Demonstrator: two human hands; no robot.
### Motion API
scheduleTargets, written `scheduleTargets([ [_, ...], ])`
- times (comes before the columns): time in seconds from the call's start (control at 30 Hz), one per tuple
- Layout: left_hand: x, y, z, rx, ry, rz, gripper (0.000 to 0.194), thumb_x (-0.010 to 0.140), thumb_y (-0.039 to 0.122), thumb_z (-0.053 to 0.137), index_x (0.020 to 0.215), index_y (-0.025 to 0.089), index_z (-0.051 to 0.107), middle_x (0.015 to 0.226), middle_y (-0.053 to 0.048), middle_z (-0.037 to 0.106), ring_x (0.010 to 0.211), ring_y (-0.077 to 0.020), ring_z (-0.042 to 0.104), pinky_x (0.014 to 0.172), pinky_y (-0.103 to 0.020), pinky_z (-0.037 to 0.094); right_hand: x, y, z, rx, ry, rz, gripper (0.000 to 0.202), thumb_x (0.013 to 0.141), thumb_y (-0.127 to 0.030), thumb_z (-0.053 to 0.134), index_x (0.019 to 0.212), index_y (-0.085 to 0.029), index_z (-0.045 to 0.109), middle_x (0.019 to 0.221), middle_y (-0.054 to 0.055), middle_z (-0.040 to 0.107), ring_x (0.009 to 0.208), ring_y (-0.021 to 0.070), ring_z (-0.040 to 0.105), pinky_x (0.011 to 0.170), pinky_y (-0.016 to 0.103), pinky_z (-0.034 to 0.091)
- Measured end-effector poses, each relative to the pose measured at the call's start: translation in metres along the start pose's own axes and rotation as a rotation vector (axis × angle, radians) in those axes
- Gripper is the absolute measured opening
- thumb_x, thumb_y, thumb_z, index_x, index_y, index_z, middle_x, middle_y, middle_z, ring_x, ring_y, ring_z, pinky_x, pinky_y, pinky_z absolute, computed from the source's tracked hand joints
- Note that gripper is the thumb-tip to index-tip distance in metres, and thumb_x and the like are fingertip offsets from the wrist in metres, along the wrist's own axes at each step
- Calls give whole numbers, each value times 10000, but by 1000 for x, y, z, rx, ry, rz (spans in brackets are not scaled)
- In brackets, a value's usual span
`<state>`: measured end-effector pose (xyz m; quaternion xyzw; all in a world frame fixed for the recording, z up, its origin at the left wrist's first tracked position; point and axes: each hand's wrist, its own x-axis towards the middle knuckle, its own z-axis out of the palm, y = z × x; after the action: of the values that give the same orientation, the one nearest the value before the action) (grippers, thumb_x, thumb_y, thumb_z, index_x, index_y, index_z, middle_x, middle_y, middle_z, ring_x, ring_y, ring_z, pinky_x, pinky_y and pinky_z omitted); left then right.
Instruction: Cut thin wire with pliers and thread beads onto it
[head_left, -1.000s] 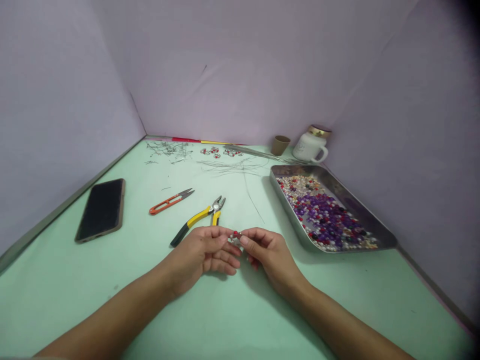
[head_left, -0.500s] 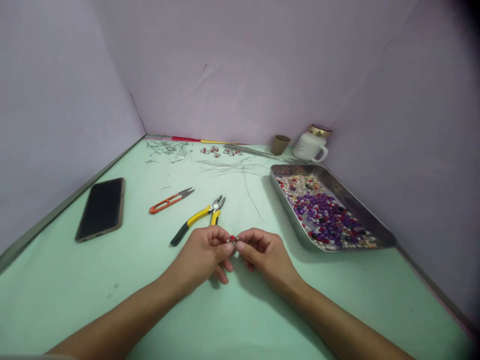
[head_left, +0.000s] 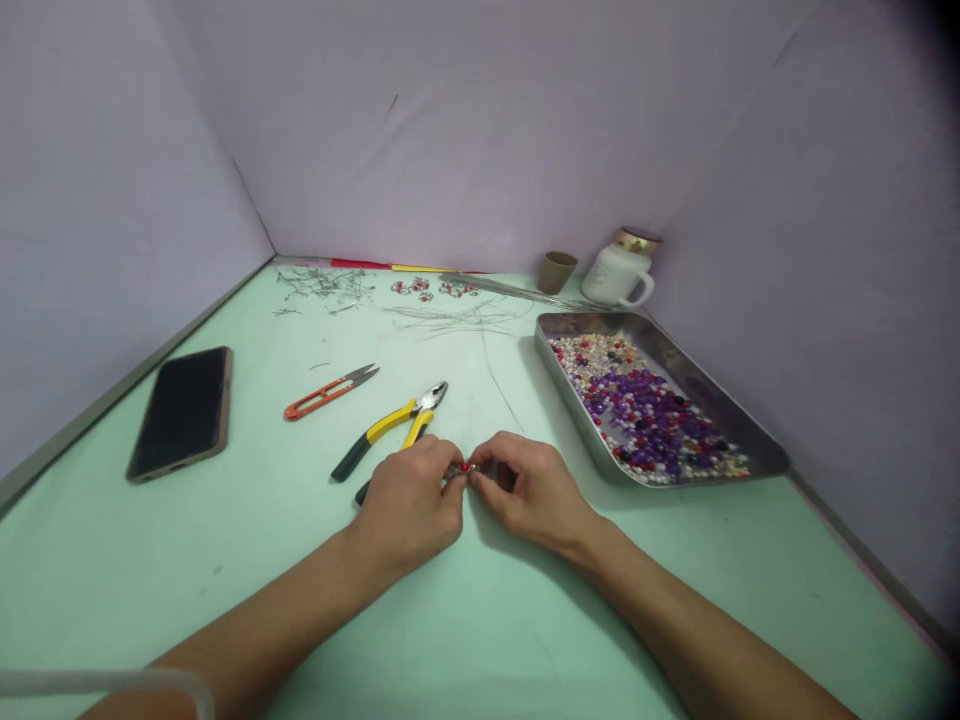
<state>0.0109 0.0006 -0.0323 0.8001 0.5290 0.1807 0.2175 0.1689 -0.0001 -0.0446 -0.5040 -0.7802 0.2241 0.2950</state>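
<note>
Pinches a small beaded piece [head_left: 464, 468], just below and left of the frame's centre, between thumb and fingers of the left hand [head_left: 418, 500] on one side and of the right hand [head_left: 534, 492] on the other, in narrow grips. Just beyond the left hand, pliers [head_left: 393, 424] with yellow-and-black handles, one partly hidden. Left of these, orange-handled snips [head_left: 346, 382]; at far left, a phone [head_left: 181, 412]. At right, a metal tray [head_left: 574, 410] holding mixed beads [head_left: 652, 415], many purple. At upper right of centre, a brown cup [head_left: 557, 272] near a lidded white mug [head_left: 611, 277].
</note>
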Motion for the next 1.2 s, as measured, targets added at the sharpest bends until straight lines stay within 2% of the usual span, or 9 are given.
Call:
scheduleTargets([
  [0.23,4,1,-2,32,-23,-32,149,746,169,419,716,171,565,717,-39,532,671,-160,518,630,-281,385,2,1,-2,-33,-47,-7,84,731,-207,518,742,-175,595,682,13,568,587,112,490,538,227,353],
  [0.43,4,0,-1,34,16,-52,179,734,169,442,683,171,614,723,-39,549,659,-156,523,628,-280,381,3,2,-3,-22,-76,-19,97,737,-202,516,756,-179,608,680,12,565,598,113,488,540,227,349],
  [0.83,1,-4,1,73,39,-14,195,749,187,430,707,192,621,748,-36,572,661,-165,530,587,-278,360,5,2,-5,33,-82,17,76,717,-204,543,725,-179,614,658,9,573,573,111,489,528,225,360],
  [0.93,-1,-6,-1,-22,44,-3,194,739,215,461,865,201,608,796,-38,575,679,-166,523,601,-275,368,4,2,-3,134,-54,67,69,710,-219,557,716,-174,609,643,1,572,544,102,471,511,220,361],
  [1.03,-4,-6,-5,-250,35,-64,299,717,234,502,1008,199,557,833,-32,577,617,-133,494,576,-254,372,4,2,-1,339,-2,194,110,704,-262,577,738,-161,606,631,-2,578,523,95,460,494,216,366],
  [1.1,-5,-5,-7,-429,-25,-146,251,729,254,487,960,194,563,745,-6,563,521,-101,441,499,-229,344,4,1,2,479,18,270,146,695,-289,594,748,-153,600,645,3,584,538,98,472,506,219,379],
  [1.2,-5,-3,-8,-604,-101,-231,177,749,299,457,831,185,565,517,46,451,434,-87,364,426,-212,273,4,-1,4,575,1,295,170,686,-307,612,742,-147,595,650,6,580,560,99,482,523,223,385],
])
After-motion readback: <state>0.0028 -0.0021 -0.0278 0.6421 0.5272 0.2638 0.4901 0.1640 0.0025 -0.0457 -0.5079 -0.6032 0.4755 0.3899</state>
